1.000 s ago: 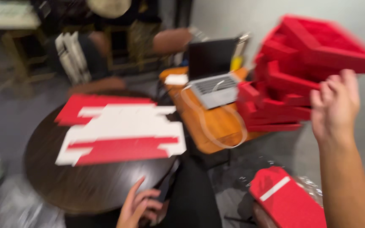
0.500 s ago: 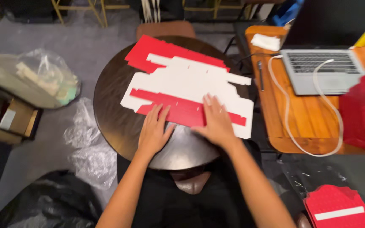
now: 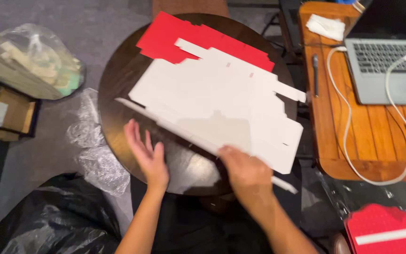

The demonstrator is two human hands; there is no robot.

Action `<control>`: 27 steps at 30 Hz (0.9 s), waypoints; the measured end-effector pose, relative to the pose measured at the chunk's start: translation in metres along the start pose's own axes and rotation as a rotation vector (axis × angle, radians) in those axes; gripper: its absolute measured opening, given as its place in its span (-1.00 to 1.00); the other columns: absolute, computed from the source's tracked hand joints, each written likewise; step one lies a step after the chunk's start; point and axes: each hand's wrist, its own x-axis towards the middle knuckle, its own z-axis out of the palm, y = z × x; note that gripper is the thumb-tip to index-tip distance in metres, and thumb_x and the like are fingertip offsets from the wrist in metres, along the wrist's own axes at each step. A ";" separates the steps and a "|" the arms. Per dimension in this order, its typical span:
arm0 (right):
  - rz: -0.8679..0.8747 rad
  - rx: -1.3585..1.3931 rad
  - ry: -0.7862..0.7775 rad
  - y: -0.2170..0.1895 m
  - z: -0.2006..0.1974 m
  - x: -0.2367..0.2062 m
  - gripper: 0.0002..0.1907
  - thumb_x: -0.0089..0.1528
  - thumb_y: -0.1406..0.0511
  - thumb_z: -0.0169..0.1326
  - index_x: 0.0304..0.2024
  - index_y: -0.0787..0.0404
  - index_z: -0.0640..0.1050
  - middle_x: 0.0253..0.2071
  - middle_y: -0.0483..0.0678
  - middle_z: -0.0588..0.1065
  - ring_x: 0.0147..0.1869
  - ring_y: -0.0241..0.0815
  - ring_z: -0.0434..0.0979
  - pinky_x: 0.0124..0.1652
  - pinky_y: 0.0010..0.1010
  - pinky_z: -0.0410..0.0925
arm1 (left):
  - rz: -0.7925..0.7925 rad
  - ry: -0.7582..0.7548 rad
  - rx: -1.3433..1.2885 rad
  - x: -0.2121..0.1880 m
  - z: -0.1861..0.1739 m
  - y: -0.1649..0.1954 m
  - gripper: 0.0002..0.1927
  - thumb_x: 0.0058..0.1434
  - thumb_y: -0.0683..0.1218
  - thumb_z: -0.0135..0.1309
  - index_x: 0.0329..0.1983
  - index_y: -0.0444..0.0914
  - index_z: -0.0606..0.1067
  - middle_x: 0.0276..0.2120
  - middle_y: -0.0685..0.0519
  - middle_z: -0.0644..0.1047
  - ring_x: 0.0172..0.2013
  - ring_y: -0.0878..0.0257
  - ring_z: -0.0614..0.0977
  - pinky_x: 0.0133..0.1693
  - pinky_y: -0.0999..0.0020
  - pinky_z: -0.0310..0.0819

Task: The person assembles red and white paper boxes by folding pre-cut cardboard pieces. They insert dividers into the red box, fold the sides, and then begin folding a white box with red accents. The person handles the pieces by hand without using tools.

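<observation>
A large flat die-cut cardboard sheet (image 3: 222, 94), white side up, lies on a round dark wooden table (image 3: 118, 80). Its near flap is raised along a fold. My right hand (image 3: 245, 171) grips that near edge. My left hand (image 3: 146, 155) hovers open just beside the flap's left part, palm toward it, fingers spread. Under the white sheet lie more flat sheets showing red (image 3: 170, 37) at the table's far side.
An orange wooden side table (image 3: 348, 122) at right carries a grey laptop (image 3: 391, 70), a white cable (image 3: 348, 155), a pen and a tissue. A red box (image 3: 381, 230) sits at lower right. Clear plastic bags (image 3: 90, 146) and a black bag (image 3: 48, 226) lie on the floor at left.
The top sheet showed red and white under both flat hands; now it shows white, with its near flap lifted by my right hand. My left hand has come off it.
</observation>
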 end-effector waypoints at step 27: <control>-0.111 0.606 0.036 -0.050 -0.010 -0.160 -0.67 0.13 0.46 0.23 -0.04 0.15 0.65 0.01 -0.07 0.59 0.12 -0.04 0.60 0.04 -0.22 0.47 | -0.435 0.232 -0.197 -0.082 -0.175 0.165 -0.06 0.33 0.01 0.00 0.61 -0.41 -0.15 0.40 -0.31 0.29 0.40 -0.06 0.46 0.30 0.07 0.31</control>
